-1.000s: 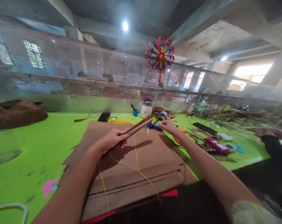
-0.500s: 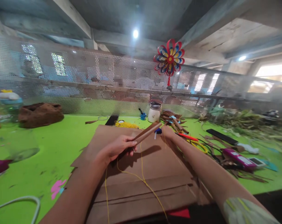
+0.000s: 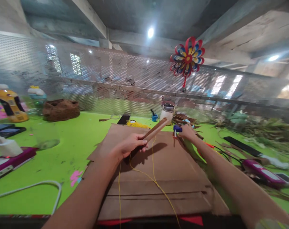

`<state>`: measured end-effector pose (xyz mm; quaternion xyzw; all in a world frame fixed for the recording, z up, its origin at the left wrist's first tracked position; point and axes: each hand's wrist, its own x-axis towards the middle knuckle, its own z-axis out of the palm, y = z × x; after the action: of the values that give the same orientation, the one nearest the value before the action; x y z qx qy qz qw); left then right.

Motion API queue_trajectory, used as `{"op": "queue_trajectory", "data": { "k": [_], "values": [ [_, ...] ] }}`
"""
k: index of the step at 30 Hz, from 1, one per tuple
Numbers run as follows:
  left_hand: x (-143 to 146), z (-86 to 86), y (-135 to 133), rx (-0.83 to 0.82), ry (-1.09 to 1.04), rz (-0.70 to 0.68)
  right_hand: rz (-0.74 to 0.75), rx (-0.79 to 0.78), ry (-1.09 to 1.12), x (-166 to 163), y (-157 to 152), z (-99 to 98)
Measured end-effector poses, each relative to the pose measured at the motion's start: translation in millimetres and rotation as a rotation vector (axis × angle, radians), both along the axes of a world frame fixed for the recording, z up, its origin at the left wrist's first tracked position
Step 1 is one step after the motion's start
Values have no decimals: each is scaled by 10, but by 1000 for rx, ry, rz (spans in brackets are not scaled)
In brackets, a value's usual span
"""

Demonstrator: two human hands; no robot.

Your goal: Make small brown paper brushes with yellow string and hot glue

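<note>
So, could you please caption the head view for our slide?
Left hand holds brown strips; right hand grips a blue glue gun.

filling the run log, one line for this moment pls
left hand: holds brown strips | right hand: grips blue tool | yellow string on cardboard

We hold a long brown strip (image 3: 156,128) pinched at its near end in our left hand (image 3: 130,145); it slants up and away to the right, its far tip raised above the cardboard. A thin yellow string (image 3: 152,173) hangs from the same grip and trails in loose curves back toward us. Our right hand (image 3: 187,132), just beyond the strip's tip, grips a blue glue gun (image 3: 176,129), nozzle pointing down.
</note>
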<state>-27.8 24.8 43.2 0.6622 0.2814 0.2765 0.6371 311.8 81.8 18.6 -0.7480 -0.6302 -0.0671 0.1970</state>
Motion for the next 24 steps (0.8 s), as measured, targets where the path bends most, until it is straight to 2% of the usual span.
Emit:
{"op": "queue_trajectory", "data": {
  "k": [4,8,9,11,13,16,20,24],
  "values": [
    [27,12,-17,10,-31,108,-8,128,156,206,-272,102],
    [46,-27,-19,4,-70,187,64,266,361,105,-668,206],
    [47,-39,-21,-4,-75,196,127,296,446,25,-781,226],
    [44,-60,-26,-4,-81,218,392,337,834,-175,-1004,250],
    [41,-81,-25,17,-74,227,606,236,1017,-395,-1194,247],
    [43,-121,2,32,-40,201,704,113,1045,-683,-1357,191],
    [59,-182,39,16,-52,138,709,43,1004,-896,-1389,75],
    [92,-176,-2,-2,-73,52,668,28,936,-929,-1386,-21]
  ]
}}
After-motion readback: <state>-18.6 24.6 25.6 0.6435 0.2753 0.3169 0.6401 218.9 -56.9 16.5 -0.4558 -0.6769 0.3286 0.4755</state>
